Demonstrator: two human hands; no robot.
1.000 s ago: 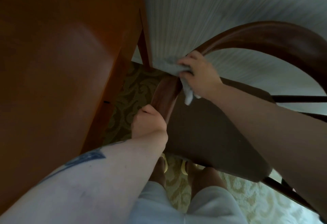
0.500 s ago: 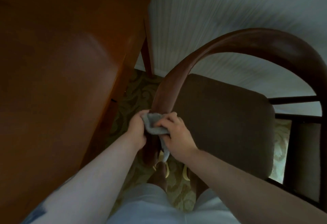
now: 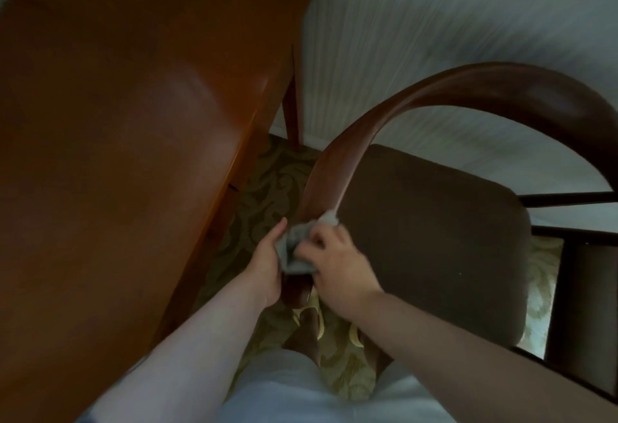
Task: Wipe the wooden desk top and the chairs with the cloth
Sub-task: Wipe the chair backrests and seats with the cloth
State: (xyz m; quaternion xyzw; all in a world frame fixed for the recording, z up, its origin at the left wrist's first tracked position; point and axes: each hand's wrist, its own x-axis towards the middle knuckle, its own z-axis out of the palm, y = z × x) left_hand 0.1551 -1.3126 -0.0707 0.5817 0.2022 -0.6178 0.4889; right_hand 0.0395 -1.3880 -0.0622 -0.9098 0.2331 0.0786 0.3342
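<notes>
Cloth (image 3: pixel 294 252), grey, bunched up at the near end of the chair's curved wooden rail (image 3: pixel 337 168). Left hand (image 3: pixel 266 264) grips the cloth from the left side, fingers curled round it. Right hand (image 3: pixel 337 264) pinches it from the right, pressing it to the rail. Brown padded seat (image 3: pixel 428 238) sits right of the hands. Wooden desk top (image 3: pixel 127 142) to the left, apart from the chair.

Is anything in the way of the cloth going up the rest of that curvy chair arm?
Nothing visible. Both the left hand and right hand hold the cloth on the chair arm, and the wood above it is bare.
</notes>
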